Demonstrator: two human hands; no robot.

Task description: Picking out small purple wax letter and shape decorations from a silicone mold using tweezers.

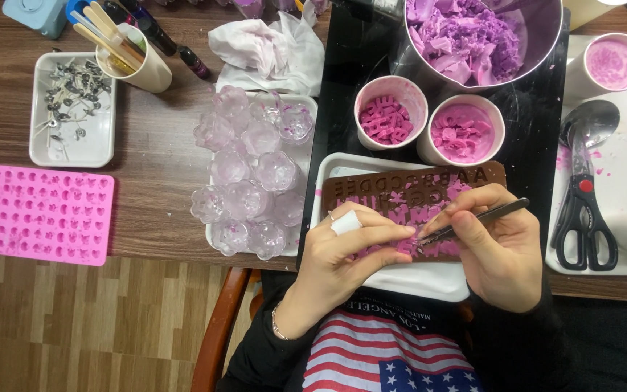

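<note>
My left hand [350,250] presses fingers on the brown letter mould [408,190] in its white tray [328,170]; my right hand [498,243] pinches one pair of tweezers [477,220] over it. Two pink-filled cups [390,112] stand just behind.

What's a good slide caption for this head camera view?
Left hand steadies a brown letter mould while right hand picks pink wax with tweezers.

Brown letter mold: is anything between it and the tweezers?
Nothing visible: the tweezers in the right hand reach the brown letter mold directly, tip down among the pink pieces, the left hand pressing alongside.
</note>
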